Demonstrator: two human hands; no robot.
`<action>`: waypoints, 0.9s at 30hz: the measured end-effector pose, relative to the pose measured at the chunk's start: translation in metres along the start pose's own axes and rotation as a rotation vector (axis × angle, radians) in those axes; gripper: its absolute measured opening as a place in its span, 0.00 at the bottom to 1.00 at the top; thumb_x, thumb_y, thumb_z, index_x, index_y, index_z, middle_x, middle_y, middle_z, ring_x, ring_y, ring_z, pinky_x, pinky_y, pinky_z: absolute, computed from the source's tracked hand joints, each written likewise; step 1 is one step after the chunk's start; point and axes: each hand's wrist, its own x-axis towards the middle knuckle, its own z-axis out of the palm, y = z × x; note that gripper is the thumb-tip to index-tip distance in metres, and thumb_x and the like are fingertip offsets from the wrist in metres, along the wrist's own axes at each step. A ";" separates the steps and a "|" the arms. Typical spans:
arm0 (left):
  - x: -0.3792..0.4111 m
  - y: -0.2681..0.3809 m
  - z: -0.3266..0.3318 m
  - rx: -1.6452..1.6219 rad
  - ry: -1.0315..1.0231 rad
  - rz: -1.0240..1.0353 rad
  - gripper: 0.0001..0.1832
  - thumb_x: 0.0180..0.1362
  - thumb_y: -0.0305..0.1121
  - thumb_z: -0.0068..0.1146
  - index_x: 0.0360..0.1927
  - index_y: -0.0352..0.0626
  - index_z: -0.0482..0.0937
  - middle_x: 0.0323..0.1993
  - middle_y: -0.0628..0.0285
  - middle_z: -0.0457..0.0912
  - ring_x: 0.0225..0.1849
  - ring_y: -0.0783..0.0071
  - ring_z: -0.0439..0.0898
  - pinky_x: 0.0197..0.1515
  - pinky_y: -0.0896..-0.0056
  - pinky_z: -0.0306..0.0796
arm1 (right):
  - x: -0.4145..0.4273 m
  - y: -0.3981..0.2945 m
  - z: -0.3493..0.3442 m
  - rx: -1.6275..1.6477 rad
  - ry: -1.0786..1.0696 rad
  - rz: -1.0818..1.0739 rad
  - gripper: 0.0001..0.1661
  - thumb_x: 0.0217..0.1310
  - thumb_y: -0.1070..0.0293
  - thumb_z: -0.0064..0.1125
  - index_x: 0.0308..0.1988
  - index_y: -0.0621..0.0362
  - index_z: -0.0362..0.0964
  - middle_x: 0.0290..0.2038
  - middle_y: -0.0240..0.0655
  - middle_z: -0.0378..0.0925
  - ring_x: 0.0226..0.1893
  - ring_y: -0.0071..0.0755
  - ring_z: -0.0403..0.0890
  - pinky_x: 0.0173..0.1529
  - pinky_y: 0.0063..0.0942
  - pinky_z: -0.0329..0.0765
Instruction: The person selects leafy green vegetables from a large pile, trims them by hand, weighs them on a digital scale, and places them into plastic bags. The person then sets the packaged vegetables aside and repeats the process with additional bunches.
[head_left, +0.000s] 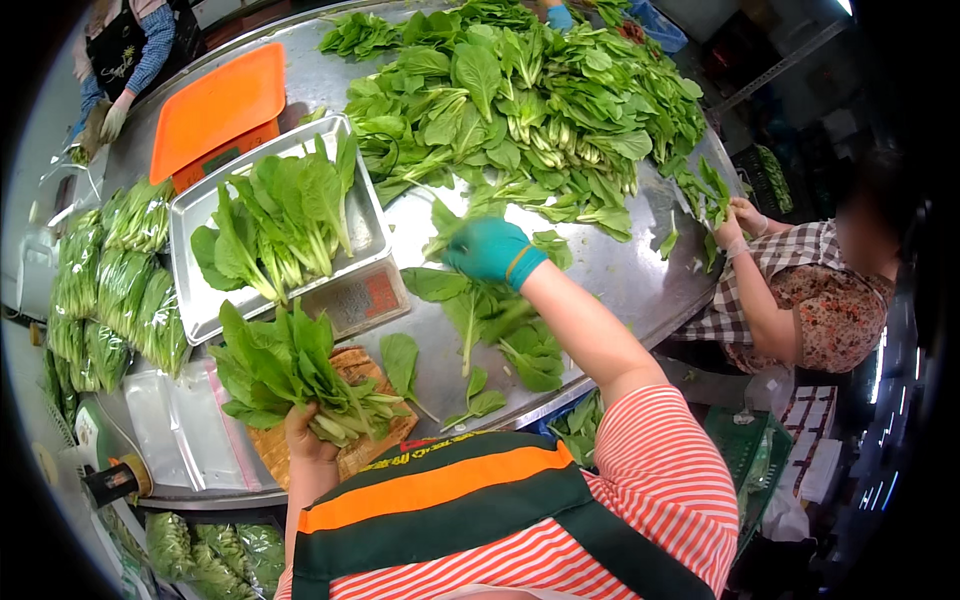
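Note:
My bare left hand (309, 435) grips a bunch of leafy greens (300, 367) by its pale stems, above a brown board-like piece (367, 367) at the table's near edge. My right hand (491, 251), in a teal glove, reaches over the steel table among loose leaves. Motion blurs its fingers, and a leaf (442, 223) shows right at them; whether they hold it I cannot tell. In front of my left hand, a metal tray (191, 259) sits on a scale (364, 296) and bears more greens (281, 214). Scattered leaves (480, 307) lie below my right forearm.
A large heap of greens (510, 97) covers the table's far side. Left are bagged greens (124, 281), plastic bags (187, 427) and an orange scale (221, 105). One co-worker (795, 292) handles greens at right; another (139, 60) stands far left. A green crate (750, 450) is right.

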 end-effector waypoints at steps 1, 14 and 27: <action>0.003 -0.001 -0.001 0.005 -0.005 0.006 0.29 0.45 0.32 0.54 0.54 0.36 0.66 0.47 0.52 0.74 0.47 0.56 0.74 0.51 0.54 0.70 | 0.007 0.000 -0.010 -0.012 0.063 0.064 0.29 0.51 0.51 0.53 0.54 0.46 0.66 0.50 0.46 0.69 0.44 0.50 0.76 0.48 0.40 0.73; 0.018 0.014 0.014 0.081 -0.096 0.140 0.33 0.45 0.35 0.56 0.57 0.37 0.62 0.47 0.49 0.71 0.48 0.55 0.72 0.54 0.55 0.66 | 0.195 0.006 -0.088 -0.435 0.151 -0.164 0.42 0.34 0.64 0.65 0.56 0.51 0.63 0.54 0.43 0.66 0.55 0.46 0.68 0.56 0.39 0.66; 0.030 0.000 0.027 0.092 -0.165 0.036 0.36 0.42 0.36 0.60 0.56 0.37 0.62 0.43 0.50 0.71 0.45 0.57 0.71 0.53 0.57 0.66 | -0.015 0.088 -0.008 -0.494 0.004 -0.187 0.40 0.41 0.67 0.60 0.58 0.56 0.58 0.48 0.42 0.69 0.46 0.47 0.72 0.49 0.39 0.71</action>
